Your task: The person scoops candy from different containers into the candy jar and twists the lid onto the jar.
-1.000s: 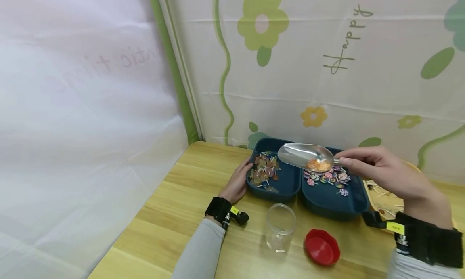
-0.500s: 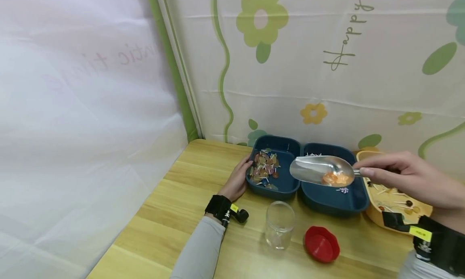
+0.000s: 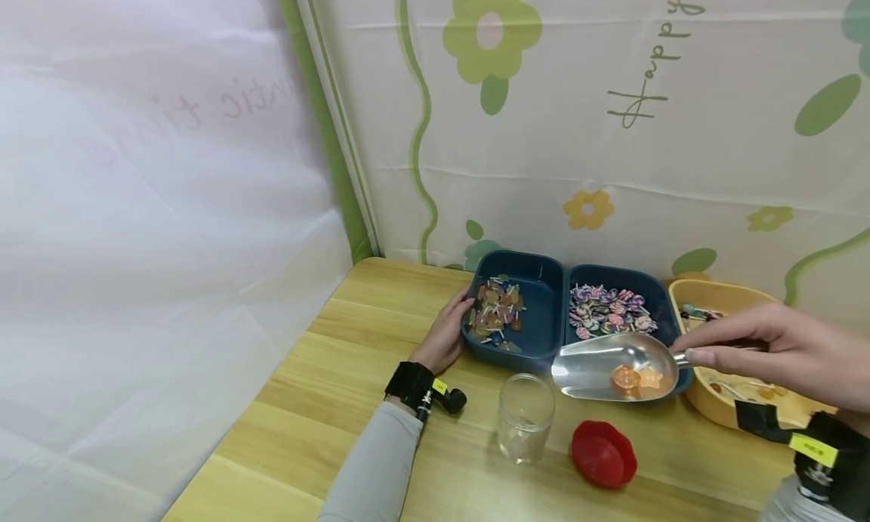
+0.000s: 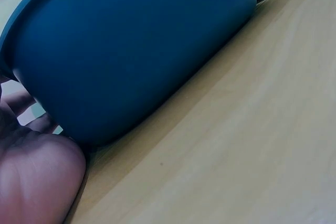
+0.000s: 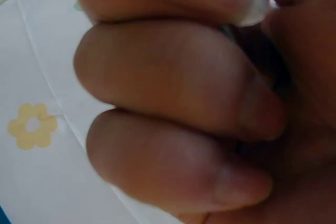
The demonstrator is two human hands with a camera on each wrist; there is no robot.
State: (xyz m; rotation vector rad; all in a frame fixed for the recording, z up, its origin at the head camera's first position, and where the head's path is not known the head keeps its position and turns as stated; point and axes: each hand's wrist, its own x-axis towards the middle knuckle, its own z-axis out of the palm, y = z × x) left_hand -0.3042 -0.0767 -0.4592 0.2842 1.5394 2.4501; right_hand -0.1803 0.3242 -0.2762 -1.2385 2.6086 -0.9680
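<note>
My right hand (image 3: 782, 352) grips the handle of a metal scoop (image 3: 584, 367), its fingers curled in the right wrist view. A few orange pieces, one star-shaped, lie in the scoop, which hangs over the front of the right blue bin (image 3: 669, 322), near a clear plastic jar (image 3: 526, 424). Colourful swirl lollipop pieces (image 3: 601, 310) fill the back of that bin. My left hand (image 3: 442, 337) holds the left side of the other blue bin (image 3: 544, 318), thumb at the rim; its fingers are partly hidden. Mixed small candy pieces (image 3: 496, 310) lie in this bin.
A red scalloped lid (image 3: 603, 454) lies right of the jar. At the right stands a yellow bin (image 3: 707, 401) with small stick candies, partly behind my right hand. The wooden table (image 3: 306, 401) meets a printed curtain (image 3: 544, 129) at the back.
My right hand has carried the scoop rightward and toward the table's front, from above the bins' middle to the right bin's front edge. The left hand stays at the left bin.
</note>
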